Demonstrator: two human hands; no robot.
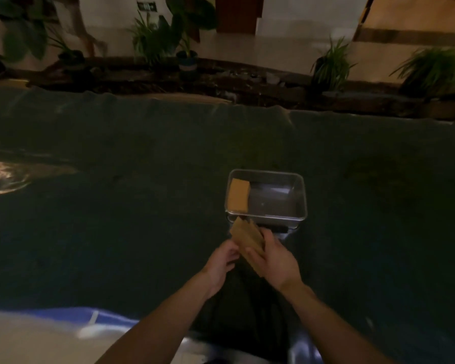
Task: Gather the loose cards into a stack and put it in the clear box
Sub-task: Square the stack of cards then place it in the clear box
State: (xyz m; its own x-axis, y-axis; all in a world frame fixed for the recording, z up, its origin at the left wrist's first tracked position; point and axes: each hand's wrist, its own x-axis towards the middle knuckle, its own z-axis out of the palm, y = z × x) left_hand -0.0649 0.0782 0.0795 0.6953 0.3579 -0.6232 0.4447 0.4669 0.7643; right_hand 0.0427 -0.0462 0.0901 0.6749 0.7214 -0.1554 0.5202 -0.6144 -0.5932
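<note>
A clear box (301,203) stands on the dark cloth-covered table in mid view. Inside it, against the left wall, leans a tan stack of cards (238,195). Just in front of the box I hold another bundle of brown cards (247,236), slightly fanned and tilted to the upper left. My right hand (275,260) grips this bundle from the right side. My left hand (221,264) is at the bundle's lower left edge, fingers curled and touching it. The scene is dim and a little blurred.
The dark cloth (116,206) covers the whole table. Beyond its far edge runs a dark ledge with several potted plants (187,59). A bright reflection (0,177) shows at the left. Something white and blue (63,332) lies at the near left edge.
</note>
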